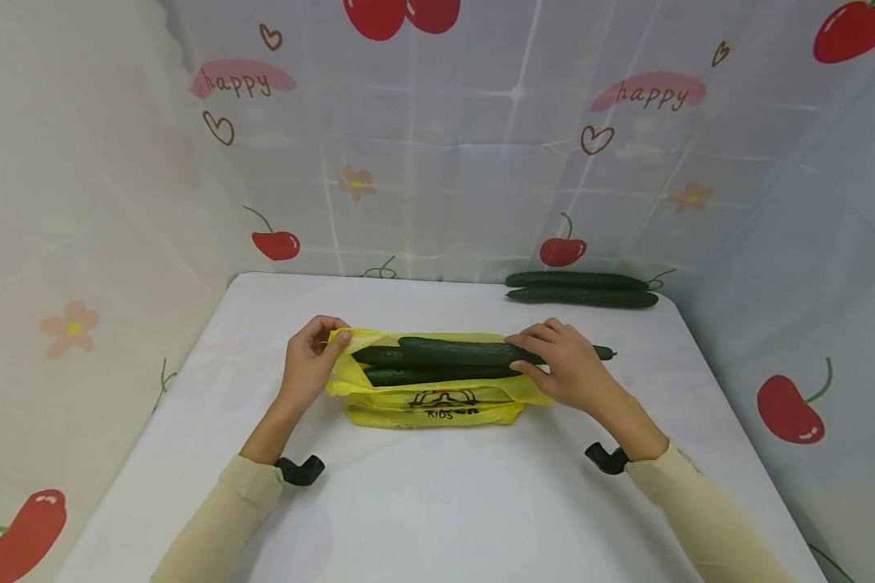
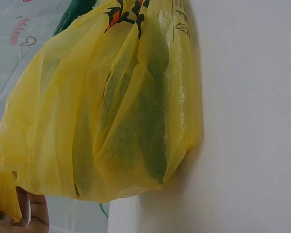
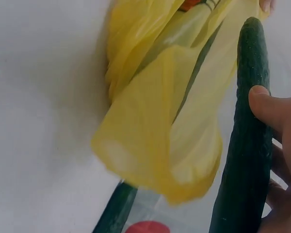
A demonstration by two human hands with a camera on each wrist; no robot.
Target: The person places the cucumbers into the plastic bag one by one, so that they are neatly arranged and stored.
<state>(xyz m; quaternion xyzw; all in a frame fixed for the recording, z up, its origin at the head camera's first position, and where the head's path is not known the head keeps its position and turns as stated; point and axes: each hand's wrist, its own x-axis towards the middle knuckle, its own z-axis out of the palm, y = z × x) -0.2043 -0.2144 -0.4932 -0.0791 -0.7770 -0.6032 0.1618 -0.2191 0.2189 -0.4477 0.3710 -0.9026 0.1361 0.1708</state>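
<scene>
A yellow plastic bag (image 1: 437,405) with dark printing lies on the table, its mouth spread upward. My left hand (image 1: 311,360) pinches the bag's left rim between thumb and fingers. My right hand (image 1: 569,364) grips a dark green cucumber (image 1: 452,351) near its right part; its left end is over the bag's opening. Two more cucumbers (image 1: 437,375) show inside the bag, partly covered by yellow plastic. In the right wrist view, the thumb presses on the held cucumber (image 3: 245,141), beside the bag's loose edge (image 3: 169,160).
Two cucumbers (image 1: 582,290) lie side by side at the table's back right edge. The white table (image 1: 423,502) is bordered by a printed curtain (image 1: 445,194) at the back and on both sides. A black band piece sits at each wrist.
</scene>
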